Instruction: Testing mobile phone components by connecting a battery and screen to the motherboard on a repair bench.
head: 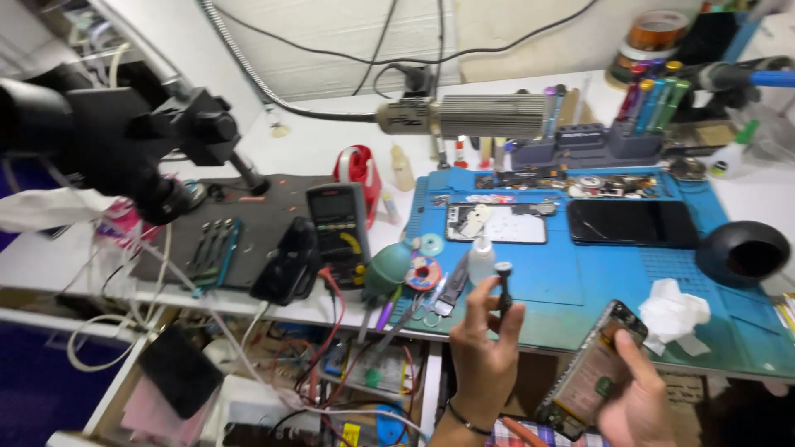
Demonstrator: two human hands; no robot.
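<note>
Left hand (480, 348) pinches a small dark screwdriver (503, 285) upright, over the near edge of the blue mat (596, 290). Right hand (633, 397) grips an opened phone (592, 372) just off that edge, unsupported. Risk: a loosened grip drops it to the floor.

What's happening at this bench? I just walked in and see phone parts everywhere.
A person is working on an opened phone at a repair bench. Their right hand holds the opened phone, back cover off, just below the edge of the blue work mat. Their left hand holds a small dark screwdriver upright between its fingers. On the mat lie another opened phone, a dark phone screen, a crumpled white tissue and a small dropper bottle.
</note>
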